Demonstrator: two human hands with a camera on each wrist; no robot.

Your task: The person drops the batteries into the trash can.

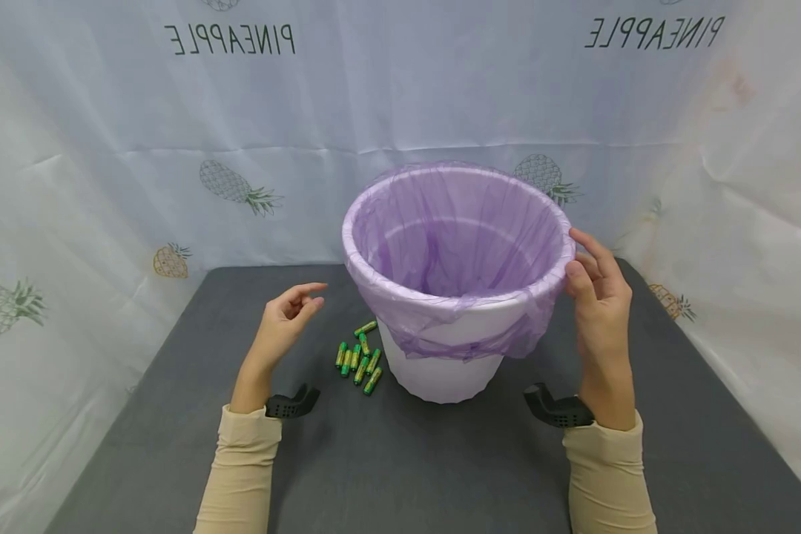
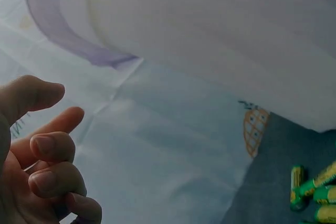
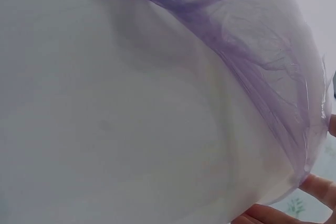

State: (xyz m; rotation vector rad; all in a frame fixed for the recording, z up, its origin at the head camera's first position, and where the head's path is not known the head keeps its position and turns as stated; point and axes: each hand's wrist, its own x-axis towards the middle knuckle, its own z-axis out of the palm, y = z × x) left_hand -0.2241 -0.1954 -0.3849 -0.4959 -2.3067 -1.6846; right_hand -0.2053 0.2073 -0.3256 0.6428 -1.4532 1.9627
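Note:
A white trash bin stands on the dark table, lined with a thin purple trash bag. The bag's edge is folded over the rim and hangs loosely down the outside. At the rim's right side, the fingers and thumb of my right hand touch the bag-covered edge from outside. In the right wrist view, fingertips rest against the bag and bin wall. My left hand hovers left of the bin, holding nothing, its fingers loosely bent. Several green batteries lie between that hand and the bin.
A white curtain printed with pineapples and mirrored lettering hangs behind the table and along both sides. Black wrist mounts stick out from both wrists.

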